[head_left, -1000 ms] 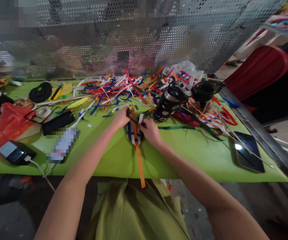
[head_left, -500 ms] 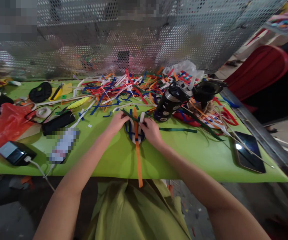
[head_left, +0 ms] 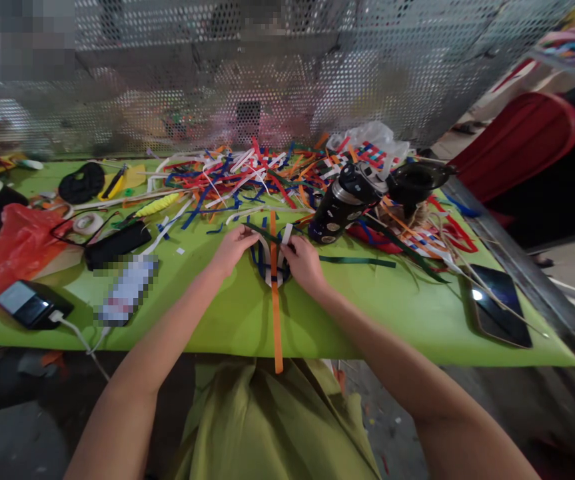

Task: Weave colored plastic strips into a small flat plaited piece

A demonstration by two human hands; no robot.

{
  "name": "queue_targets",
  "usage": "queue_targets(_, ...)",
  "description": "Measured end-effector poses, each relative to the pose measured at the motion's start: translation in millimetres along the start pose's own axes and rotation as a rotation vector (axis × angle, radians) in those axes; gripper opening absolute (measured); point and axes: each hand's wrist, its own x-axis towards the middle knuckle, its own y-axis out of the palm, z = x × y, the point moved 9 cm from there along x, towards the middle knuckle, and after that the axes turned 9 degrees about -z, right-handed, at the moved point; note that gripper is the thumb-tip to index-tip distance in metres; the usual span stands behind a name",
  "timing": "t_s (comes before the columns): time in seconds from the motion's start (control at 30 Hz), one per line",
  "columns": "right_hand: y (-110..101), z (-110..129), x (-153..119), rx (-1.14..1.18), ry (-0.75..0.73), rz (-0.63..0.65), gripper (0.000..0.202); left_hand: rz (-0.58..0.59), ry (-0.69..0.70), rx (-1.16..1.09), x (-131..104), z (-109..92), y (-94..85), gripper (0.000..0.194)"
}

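A small woven piece of white and blue strips lies on the green table in front of me. A long orange strip runs lengthwise over it, and its near end hangs past the table edge. My left hand pinches one end of a dark green strip that crosses the top of the weave. At the weave's right side, the closed fingers of my right hand grip the same green strip, close to a white strip end. A green tail stretches out to the right of that hand.
Loose coloured strips are heaped along the back. A black bottle stands just beyond my right hand. Phones, a black case and a red plastic bag lie to the sides.
Both hands keep nearly the same place and grip on the green strip. The orange strip over the weave has straightened slightly; the whole view has shifted a little.
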Motion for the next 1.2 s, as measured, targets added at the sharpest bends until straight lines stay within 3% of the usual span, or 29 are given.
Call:
queue_targets(0.5, 1, -3, 1, 0.016, -0.01, -0.013, 0.02, 0.019, -0.005, -0.05, -4, 0, 0.6, 0.015)
queue_targets(0.87, 2, 9, -2, 0.015, -0.041, 0.052, 0.022, 0.066, 0.044, -0.064, -1, 1, 6.1, 0.027)
queue_targets(1.0, 3, 11, -3, 0.02, -0.048, 0.065, 0.023, 0.044, 0.133, 0.074, 3, 0, 4.1, 0.03)
queue_targets(1.2, 3, 10, -3, 0.03, -0.039, 0.063, 0.021, -0.058, 0.415, 0.492, 0, -18, -2.4, 0.025)
